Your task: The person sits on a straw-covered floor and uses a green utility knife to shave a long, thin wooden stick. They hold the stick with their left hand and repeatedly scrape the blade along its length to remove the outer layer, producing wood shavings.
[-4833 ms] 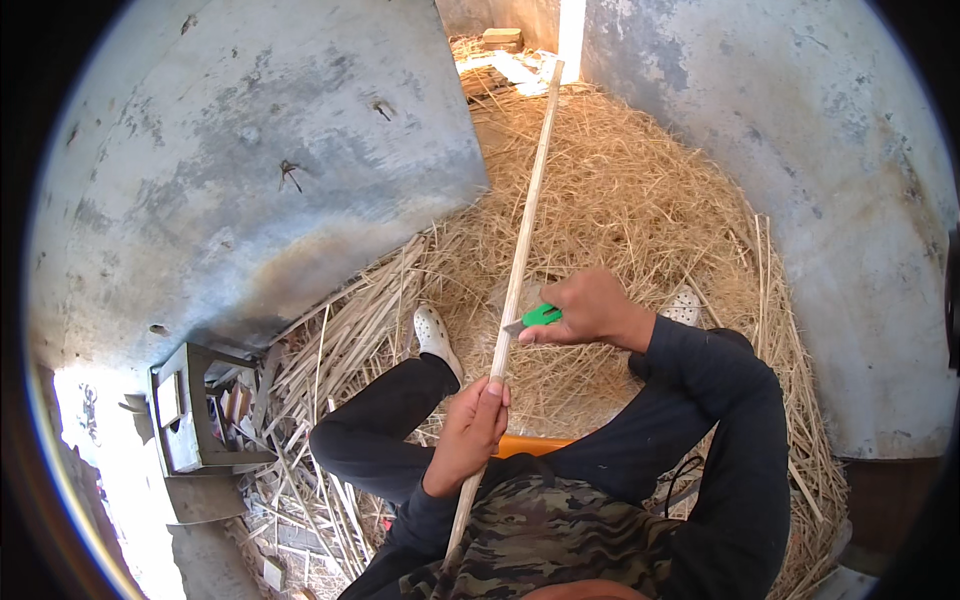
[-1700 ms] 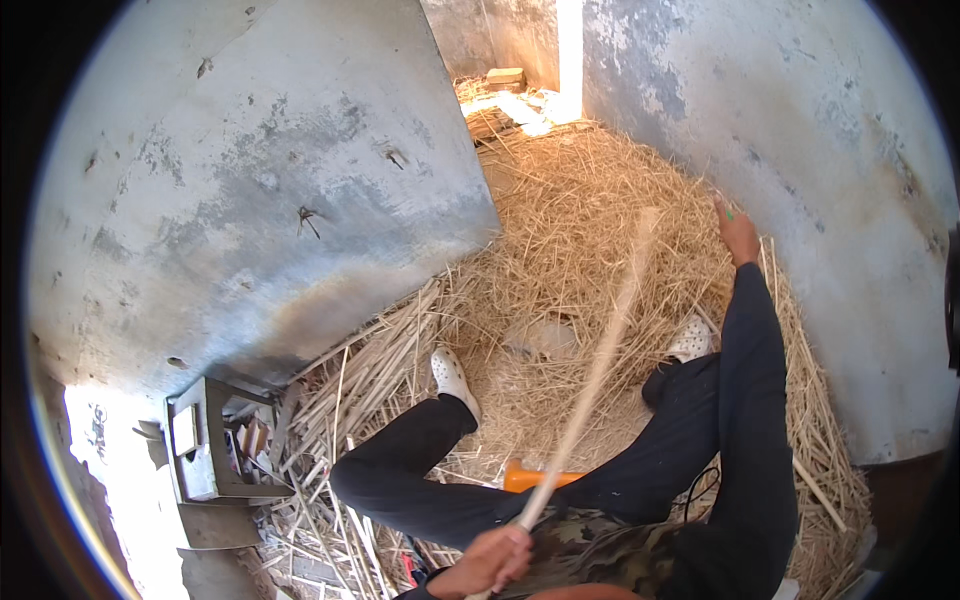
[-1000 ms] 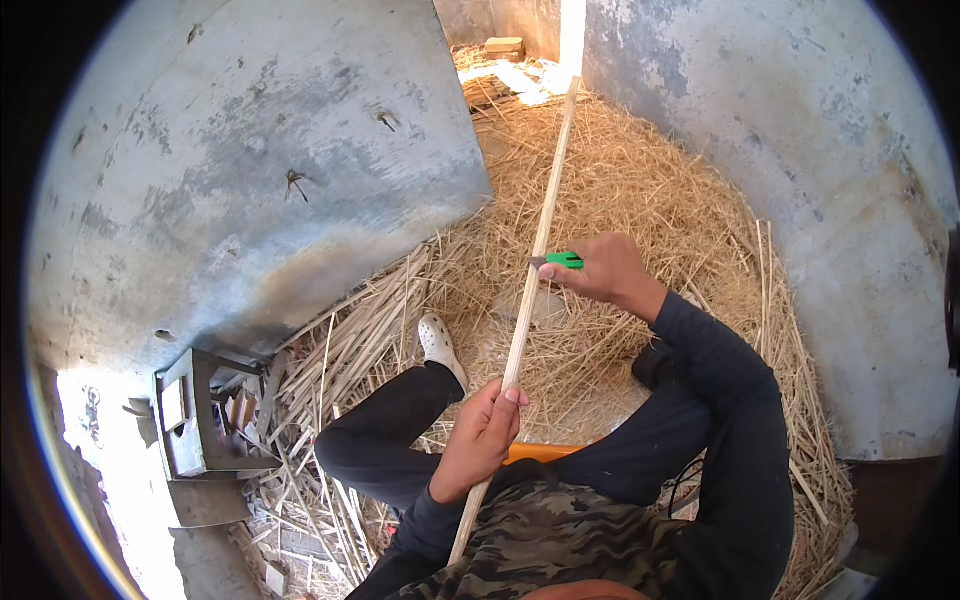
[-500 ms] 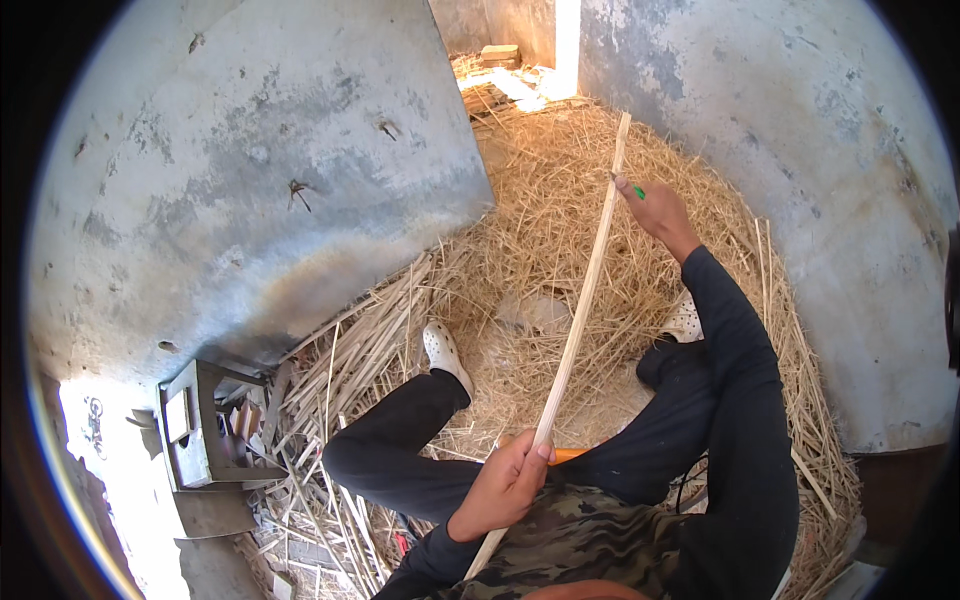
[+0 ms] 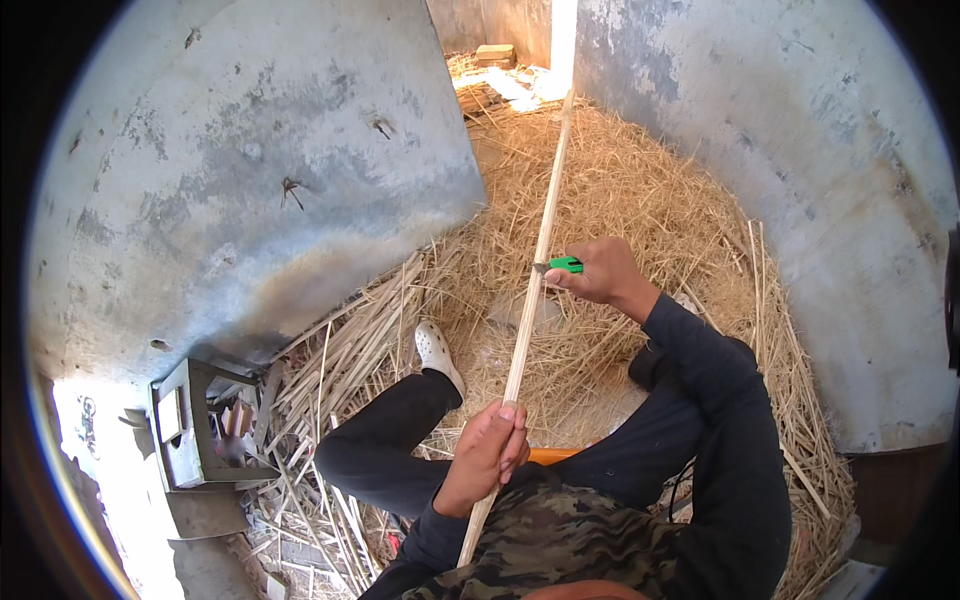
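A long pale strip, apparently split bamboo or wood (image 5: 519,365), runs from my lap up and away toward the bright gap. My left hand (image 5: 487,456) is wrapped round its lower part, near my body. Farther along, my right hand (image 5: 600,272) grips a green-handled utility knife (image 5: 565,265). The knife's blade meets the strip at about its middle, coming from the right. The strip's near end lies against my camouflage shirt (image 5: 570,545).
Straw-like shavings (image 5: 620,180) cover the floor ahead. Many pale strips (image 5: 350,325) lie piled at the left, next to a small wooden frame box (image 5: 195,430). Grey walls (image 5: 260,170) stand left and right. A white clog (image 5: 438,355) is on my left foot.
My right hand with the knife has moved along the strip toward me, from near its far end to about its middle. The strip's far end has swung left.
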`<state>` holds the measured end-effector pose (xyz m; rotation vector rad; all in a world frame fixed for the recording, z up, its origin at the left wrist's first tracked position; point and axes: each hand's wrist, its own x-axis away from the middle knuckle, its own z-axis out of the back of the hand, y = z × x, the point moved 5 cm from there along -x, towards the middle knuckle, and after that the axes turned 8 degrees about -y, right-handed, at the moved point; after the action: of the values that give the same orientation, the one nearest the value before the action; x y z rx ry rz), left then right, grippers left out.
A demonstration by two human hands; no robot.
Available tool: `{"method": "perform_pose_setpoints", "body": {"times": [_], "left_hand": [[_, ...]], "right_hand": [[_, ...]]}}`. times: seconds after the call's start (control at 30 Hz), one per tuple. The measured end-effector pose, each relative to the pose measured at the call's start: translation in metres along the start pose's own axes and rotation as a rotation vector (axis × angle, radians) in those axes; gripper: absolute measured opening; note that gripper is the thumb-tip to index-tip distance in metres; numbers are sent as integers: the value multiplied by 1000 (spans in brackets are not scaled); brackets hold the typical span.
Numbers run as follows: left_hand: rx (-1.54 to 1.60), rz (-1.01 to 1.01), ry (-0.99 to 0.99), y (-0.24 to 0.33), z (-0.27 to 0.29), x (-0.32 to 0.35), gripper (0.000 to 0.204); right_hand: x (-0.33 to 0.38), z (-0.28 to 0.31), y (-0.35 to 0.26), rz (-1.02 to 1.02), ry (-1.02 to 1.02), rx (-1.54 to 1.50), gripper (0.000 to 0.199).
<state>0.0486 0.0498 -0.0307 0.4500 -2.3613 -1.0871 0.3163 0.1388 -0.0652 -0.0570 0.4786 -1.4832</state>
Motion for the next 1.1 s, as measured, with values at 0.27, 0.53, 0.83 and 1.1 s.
{"method": "perform_pose_setpoints", "body": {"times": [0.27,0.53,0.83,1.1], "left_hand": [[-115,46,-64,-8,-4,15,30],[-246,202,-78,-20,-13,44,31],[-331,342,-206,-38,-28,100,27],[-353,58,110,-11,21,28,34]], "right_hand": [[-22,13,62,-110,103,60,73],[-30,51,141,-366,200,95,73],[57,76,296,-1011,326,-77,84],[-4,52,150,-548,16,-90,77]]}}
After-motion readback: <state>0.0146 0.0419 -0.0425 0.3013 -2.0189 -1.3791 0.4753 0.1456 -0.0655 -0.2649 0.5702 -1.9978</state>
